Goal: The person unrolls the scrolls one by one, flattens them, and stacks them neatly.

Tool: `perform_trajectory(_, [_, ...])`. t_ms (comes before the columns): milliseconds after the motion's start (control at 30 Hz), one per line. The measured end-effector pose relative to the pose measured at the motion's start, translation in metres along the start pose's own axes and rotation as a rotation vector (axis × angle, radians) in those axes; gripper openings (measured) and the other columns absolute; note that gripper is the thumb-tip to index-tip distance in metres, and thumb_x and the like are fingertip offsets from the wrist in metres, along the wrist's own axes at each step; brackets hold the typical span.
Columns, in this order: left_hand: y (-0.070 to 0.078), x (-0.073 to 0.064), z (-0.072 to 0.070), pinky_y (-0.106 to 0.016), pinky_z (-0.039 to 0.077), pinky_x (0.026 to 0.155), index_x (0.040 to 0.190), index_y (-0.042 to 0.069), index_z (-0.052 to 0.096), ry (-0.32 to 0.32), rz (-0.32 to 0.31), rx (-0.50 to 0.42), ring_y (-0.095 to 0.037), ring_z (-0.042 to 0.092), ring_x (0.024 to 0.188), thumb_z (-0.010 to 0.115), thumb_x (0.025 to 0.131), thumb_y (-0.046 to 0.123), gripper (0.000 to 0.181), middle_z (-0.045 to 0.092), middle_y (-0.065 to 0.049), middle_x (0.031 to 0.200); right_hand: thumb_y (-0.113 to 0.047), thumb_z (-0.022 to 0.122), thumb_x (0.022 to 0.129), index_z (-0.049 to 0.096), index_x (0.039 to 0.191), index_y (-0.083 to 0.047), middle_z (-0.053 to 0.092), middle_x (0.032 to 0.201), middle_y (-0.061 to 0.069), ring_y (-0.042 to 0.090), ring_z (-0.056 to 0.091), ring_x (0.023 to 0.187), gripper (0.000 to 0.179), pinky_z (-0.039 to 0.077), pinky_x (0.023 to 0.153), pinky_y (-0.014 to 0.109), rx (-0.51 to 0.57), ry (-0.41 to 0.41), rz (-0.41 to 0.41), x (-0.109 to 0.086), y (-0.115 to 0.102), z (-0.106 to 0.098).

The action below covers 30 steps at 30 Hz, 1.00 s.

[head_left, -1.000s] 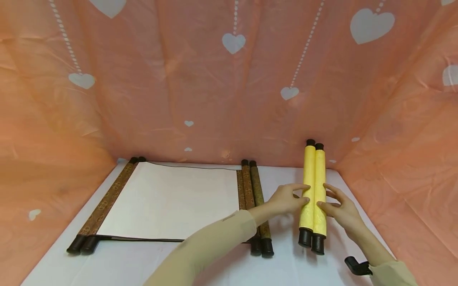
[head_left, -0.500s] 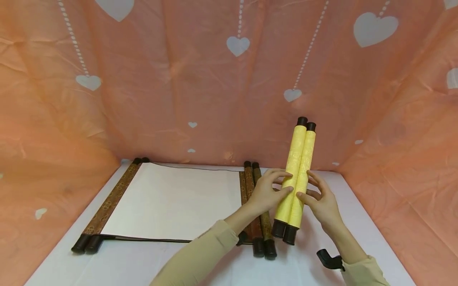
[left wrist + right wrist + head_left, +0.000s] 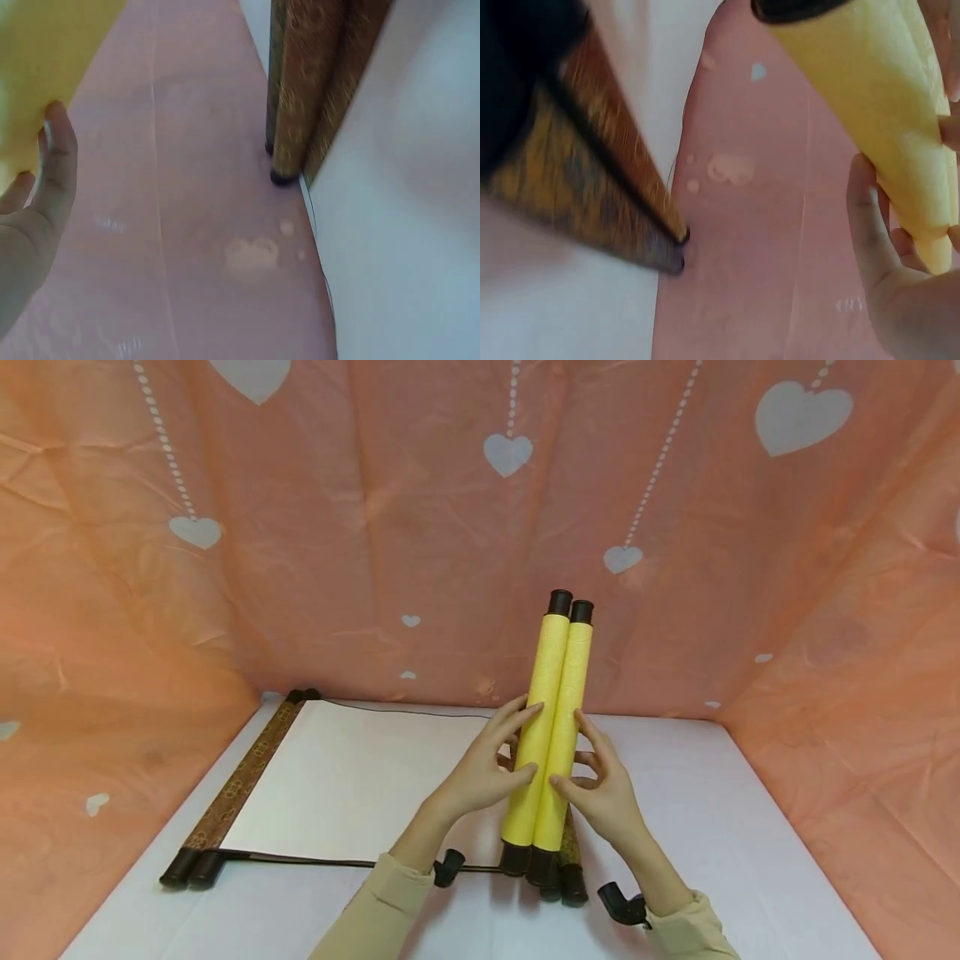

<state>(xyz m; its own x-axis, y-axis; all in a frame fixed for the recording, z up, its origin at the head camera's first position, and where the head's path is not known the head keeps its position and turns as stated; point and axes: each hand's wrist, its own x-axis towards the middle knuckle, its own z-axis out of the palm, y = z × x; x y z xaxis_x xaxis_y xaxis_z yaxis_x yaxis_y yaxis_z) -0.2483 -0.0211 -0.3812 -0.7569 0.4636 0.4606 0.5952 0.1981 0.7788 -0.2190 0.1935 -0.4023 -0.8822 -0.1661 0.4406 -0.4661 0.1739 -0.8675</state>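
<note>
A yellow scroll, two rolls side by side with black end caps, is held up off the table and tilted. My left hand grips its left roll between thumb and fingers. On the right roll, my right hand has a similar grip. Behind and below lies a spread scroll with a white sheet and brown patterned rollers at its left side. Its right-hand rollers are mostly hidden by the yellow scroll in the head view, but brown rollers show in the left wrist view.
White cloth covers the table. A pink curtain with pale hearts encloses the back and sides. A greenish-brown roller lies just under the yellow scroll's lower end. Black wrist mounts sit on both wrists.
Both hands have lifted the yellow scroll from the table's right side and carried it left. It now hangs over the right end of the spread scroll, which has stayed in place.
</note>
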Motion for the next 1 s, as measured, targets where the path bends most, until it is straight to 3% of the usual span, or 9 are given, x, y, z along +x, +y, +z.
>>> perform_trajectory(267, [-0.01,-0.029,-0.023,-0.033,0.057,0.081,0.161,0.026,0.041,0.142,-0.104,0.001,-0.023,0.062,0.098,0.079,0.095,0.016,0.077,0.041,-0.004,0.157,0.013,0.071,0.085,0.024,0.167,-0.019,0.028,0.159,0.021,0.048,0.056,0.122,0.101,0.061,0.08,0.03,0.077,-0.13,-0.033,-0.001,0.009,0.037])
perform_trajectory(533, [-0.017,-0.041,-0.028,-0.033,0.061,0.073,0.154,0.028,0.045,0.24,-0.231,-0.023,-0.026,0.066,0.103,0.088,0.086,0.018,0.081,0.045,0.0,0.152,0.008,0.077,0.083,0.026,0.167,-0.019,0.029,0.157,0.021,0.042,0.062,0.114,0.101,0.061,0.078,0.032,0.041,-0.137,-0.027,-0.002,0.013,0.062])
perform_trajectory(800, [-0.025,-0.046,-0.021,-0.03,0.061,0.073,0.154,0.023,0.042,0.263,-0.192,-0.03,-0.027,0.066,0.101,0.085,0.086,0.006,0.083,0.047,-0.004,0.152,0.002,0.084,0.085,0.031,0.165,-0.019,0.034,0.155,0.019,0.041,0.065,0.112,0.098,0.06,0.078,0.03,-0.019,-0.058,0.006,-0.006,0.016,0.07])
perform_trajectory(1000, [-0.027,-0.049,-0.024,-0.031,0.06,0.075,0.159,0.023,0.037,0.247,-0.185,0.02,-0.027,0.063,0.104,0.079,0.089,0.0,0.085,0.045,-0.007,0.154,0.011,0.078,0.085,0.028,0.166,-0.021,0.034,0.155,0.019,0.044,0.063,0.117,0.1,0.061,0.079,0.031,0.044,-0.1,0.03,-0.006,0.015,0.069])
